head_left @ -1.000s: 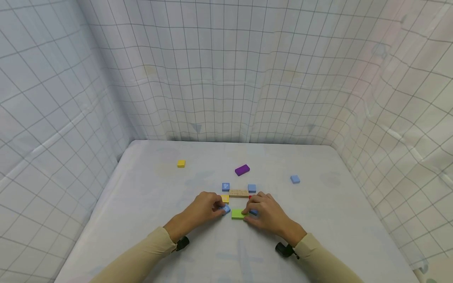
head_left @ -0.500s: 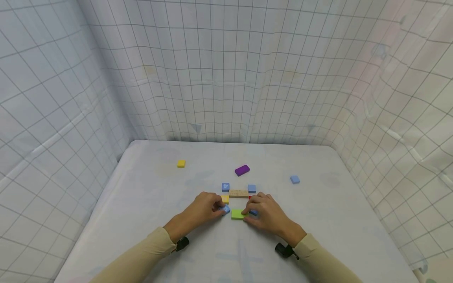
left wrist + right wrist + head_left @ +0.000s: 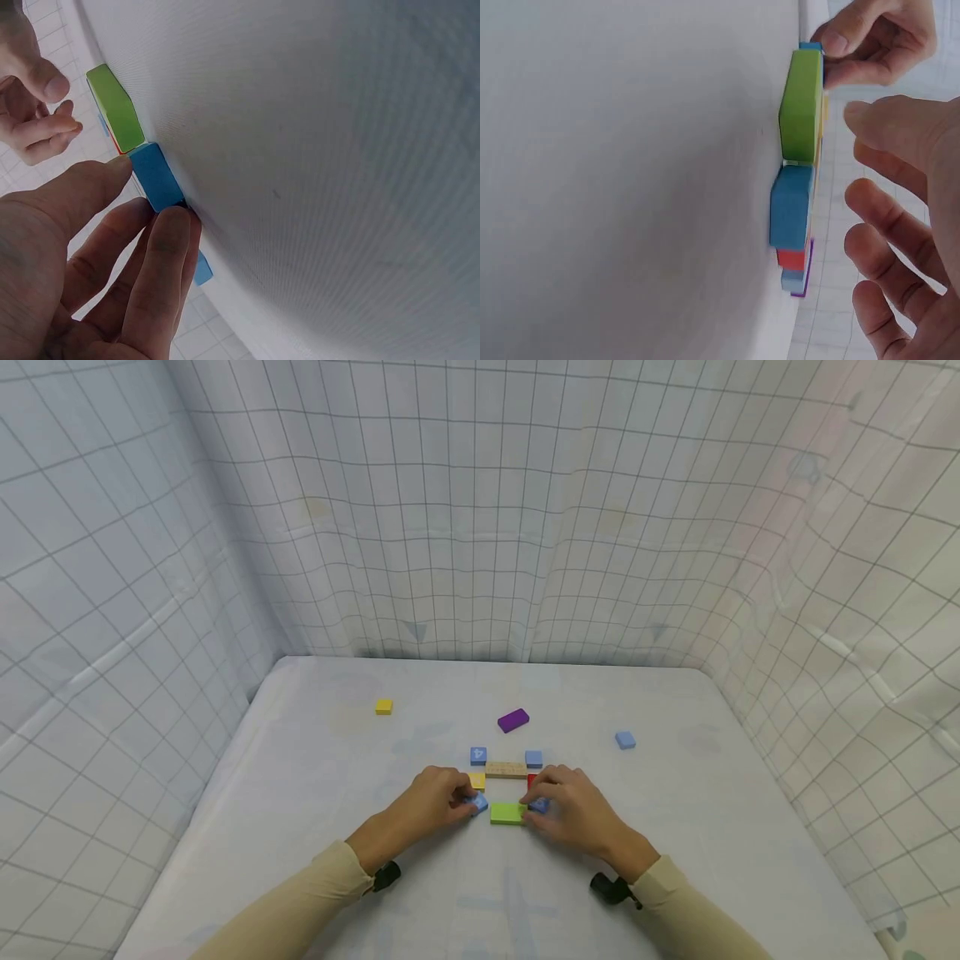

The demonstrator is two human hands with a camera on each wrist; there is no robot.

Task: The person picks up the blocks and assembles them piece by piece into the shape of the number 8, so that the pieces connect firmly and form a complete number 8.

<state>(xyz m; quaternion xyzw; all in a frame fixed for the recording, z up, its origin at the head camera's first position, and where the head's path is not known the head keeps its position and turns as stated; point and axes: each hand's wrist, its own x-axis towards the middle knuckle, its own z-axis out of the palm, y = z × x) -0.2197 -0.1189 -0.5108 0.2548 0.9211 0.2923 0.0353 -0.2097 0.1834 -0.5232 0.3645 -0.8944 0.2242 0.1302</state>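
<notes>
From where I'm standing, the person's left hand is pinching a slanted blue block between the thumb and the fingertips at the near left corner of a small ring of blocks. The right hand is hovering at the ring's near right, its fingers spread and gently bent, with a gap showing between them and the blocks. Just right of the pinched piece, a green block is lying along the near side, and a darker blue block is sitting just beside its right end, partly behind the right fingers.

Beyond that one, a red block is showing in part, and a pale blue block is marking the far right corner. A wooden block is lying across the far side, a block with a white 4 is resting at the far left, and a small yellow block is peeking out beside the left fingers.

Farther off on the white tabletop, a purple block is lying askew, a yellow square is sitting to the left and a blue square to the right.
</notes>
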